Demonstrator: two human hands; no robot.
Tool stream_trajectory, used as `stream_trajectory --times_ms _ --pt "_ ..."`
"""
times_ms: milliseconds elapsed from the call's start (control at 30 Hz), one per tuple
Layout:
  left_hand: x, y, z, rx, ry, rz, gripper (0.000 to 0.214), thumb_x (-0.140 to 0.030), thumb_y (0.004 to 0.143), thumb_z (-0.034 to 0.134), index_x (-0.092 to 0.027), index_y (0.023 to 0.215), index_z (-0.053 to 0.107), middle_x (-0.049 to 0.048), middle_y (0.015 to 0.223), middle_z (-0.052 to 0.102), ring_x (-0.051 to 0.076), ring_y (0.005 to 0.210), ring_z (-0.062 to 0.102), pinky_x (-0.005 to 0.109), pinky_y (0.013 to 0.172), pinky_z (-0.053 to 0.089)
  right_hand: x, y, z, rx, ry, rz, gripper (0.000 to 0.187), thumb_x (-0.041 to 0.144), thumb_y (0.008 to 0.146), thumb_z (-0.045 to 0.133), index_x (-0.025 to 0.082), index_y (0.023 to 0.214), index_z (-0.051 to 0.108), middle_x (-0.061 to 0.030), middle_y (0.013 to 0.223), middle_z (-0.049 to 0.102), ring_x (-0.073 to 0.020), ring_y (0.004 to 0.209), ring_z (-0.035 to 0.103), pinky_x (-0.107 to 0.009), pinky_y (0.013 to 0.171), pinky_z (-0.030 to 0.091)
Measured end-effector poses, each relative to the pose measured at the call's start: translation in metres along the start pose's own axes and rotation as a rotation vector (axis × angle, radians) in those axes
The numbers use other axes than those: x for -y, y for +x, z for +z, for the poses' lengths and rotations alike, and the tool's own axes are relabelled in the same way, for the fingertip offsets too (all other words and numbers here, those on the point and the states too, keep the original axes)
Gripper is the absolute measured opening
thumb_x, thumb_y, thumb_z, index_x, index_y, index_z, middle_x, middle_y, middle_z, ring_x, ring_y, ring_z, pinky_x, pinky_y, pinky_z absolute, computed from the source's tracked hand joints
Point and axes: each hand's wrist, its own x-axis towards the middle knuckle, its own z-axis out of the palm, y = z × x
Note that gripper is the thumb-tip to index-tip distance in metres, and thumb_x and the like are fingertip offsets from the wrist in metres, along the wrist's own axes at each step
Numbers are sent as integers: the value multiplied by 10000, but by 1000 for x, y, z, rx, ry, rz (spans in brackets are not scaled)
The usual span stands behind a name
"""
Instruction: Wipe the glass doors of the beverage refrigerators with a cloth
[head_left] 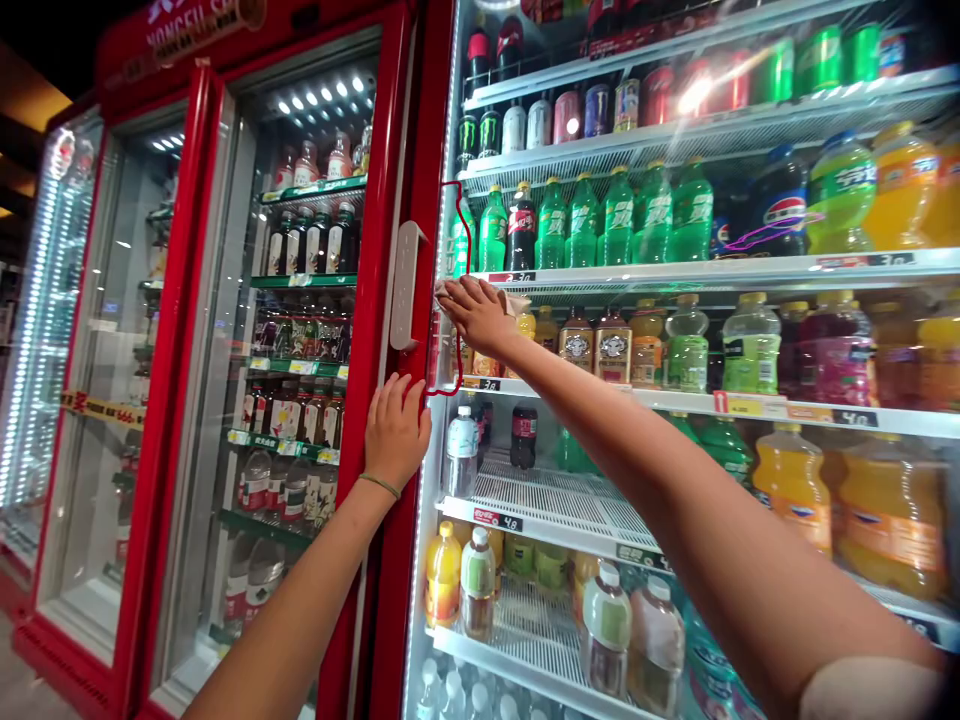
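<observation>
My left hand (397,430) rests on the red door frame (433,120) of a drinks cooler, just below the white door handle (406,285). Its fingers are stretched out and hold nothing I can see. My right hand (480,315) lies with fingers extended at the left edge of the lit glass door, over a clear red-outlined sticker (452,370). A small pale patch (517,303) shows beside its thumb; I cannot make out what it is. Behind the glass, green soda bottles (551,222) stand above this hand, and brown-labelled bottles (576,345) stand to its right.
More shelves hold cans (568,118), large orange drink bottles (892,510) and a clear water bottle (461,450). Left of the handle is another red-framed cooler door (300,230) with bottles inside. A yellow strip (105,410) crosses the door farther left.
</observation>
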Motion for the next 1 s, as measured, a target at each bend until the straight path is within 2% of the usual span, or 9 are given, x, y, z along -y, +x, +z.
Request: stream_trajectory --times_ms 67,200,267,333,500,600,800,900,1000 --pt "-9 6 1 3 -23 10 433 -280 984 475 -172 1387 592 165 1469 576 316 1469 438 539 1233 343 7 -42 -3 11 10 -36 525 297 1032 437 311 1556 431 32 1689 307 -264 1599 185 -569 1310 146" --pt "-37 17 7 27 -63 17 431 -282 989 456 -166 1381 592 161 1469 575 316 1461 445 531 1231 342 14 -146 -20 113 42 -166 569 275 1007 495 362 1564 411 66 1671 332 -239 1589 226 -521 1311 186" --pt "-55 24 11 40 -82 20 434 -288 989 454 -164 1382 592 164 1474 569 318 1456 449 528 1230 342 2 -174 -36 152 57 -210 583 263 994 522 381 1556 420 82 1659 350 -223 1581 253 -501 1312 195" --pt "-73 35 14 42 -103 35 441 -293 987 457 -171 1392 585 164 1480 562 315 1460 443 524 1229 343 -23 -176 -55 142 47 -185 557 279 1003 516 402 1541 437 100 1649 366 -215 1574 271 -494 1309 207" --pt "-111 80 21 4 -129 92 442 -286 984 451 -183 1395 576 148 1466 567 303 1454 442 514 1237 338 -109 -133 -102 30 -65 -4 511 319 1034 451 377 1541 439 105 1666 339 -243 1581 250 -540 1304 205" --pt "-131 108 36 -38 -164 78 445 -288 981 450 -174 1392 579 163 1460 563 303 1454 443 508 1229 356 -138 -132 -120 -26 -111 54 518 333 1034 445 375 1551 422 107 1683 296 -258 1590 219 -561 1306 187" --pt "-191 142 78 -170 -284 63 503 -320 1005 426 -184 1483 500 160 1546 493 293 1531 339 520 1253 310 -161 -189 -147 -11 -199 49 505 332 1045 432 365 1549 434 89 1670 339 -238 1582 244 -515 1311 203" --pt "-219 154 86 -130 -332 101 524 -362 1020 403 -218 1520 471 130 1608 441 298 1551 304 553 1273 248 -192 -226 -175 -46 -264 164 499 351 1058 401 374 1555 418 89 1678 323 -226 1586 231 -521 1307 209" --pt "-233 162 87 -75 -364 182 530 -400 1029 379 -243 1526 475 100 1626 426 286 1555 300 552 1288 203 -233 -271 -207 -92 -330 301 502 389 1067 366 366 1568 394 80 1685 314 -220 1589 220 -531 1306 206"
